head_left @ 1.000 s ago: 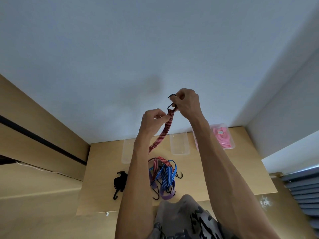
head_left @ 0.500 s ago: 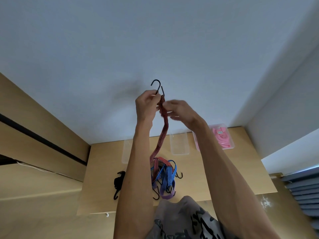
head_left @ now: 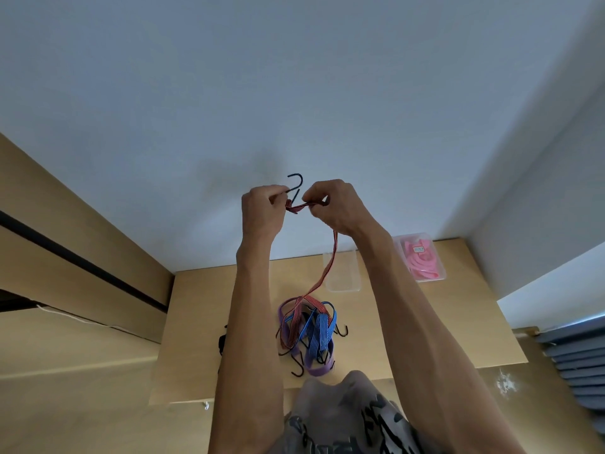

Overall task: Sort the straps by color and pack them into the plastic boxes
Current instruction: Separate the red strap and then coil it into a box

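Nearest you, the tangled pile of straps (head_left: 307, 335) lies on the surface (head_left: 442, 322), unsorted. From it the red strap (head_left: 330, 267) rises past a clear box (head_left: 342, 286), apparently being drawn free and folded for packing. Your arms are raised; left hand (head_left: 262, 213) pinches the hook end (head_left: 296, 186), right hand (head_left: 334, 206) has its grip curled on the band. Farther off, pink straps (head_left: 420, 260) already fill their box.

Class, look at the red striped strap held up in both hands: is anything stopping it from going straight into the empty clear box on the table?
Yes. The red striped strap hangs down into the pile of blue and purple straps, apparently looped among them. The empty clear box itself lies open with nothing in it.
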